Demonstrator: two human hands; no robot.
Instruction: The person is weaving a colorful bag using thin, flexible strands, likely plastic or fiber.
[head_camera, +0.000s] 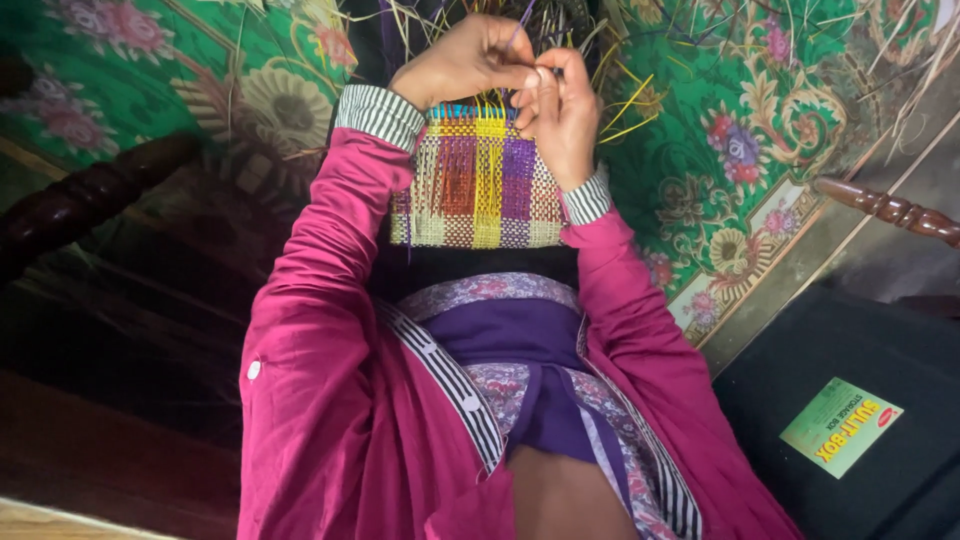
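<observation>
A woven mat (478, 190) of yellow, purple, red and cream strips lies on my lap. Its far edge ends in loose strands (600, 60) that fan out over the floor. My left hand (462, 62) is closed at that edge, fingers pinched on a thin purple strand (522, 20). My right hand (562, 112) touches it from the right and grips the strips at the mat's upper right corner. Both arms wear magenta sleeves with striped cuffs.
A green floral carpet (740, 150) covers the floor ahead. Dark turned wooden furniture legs stand at the left (90, 195) and the right (890, 210). A black box (850, 380) with a green label sits at the lower right.
</observation>
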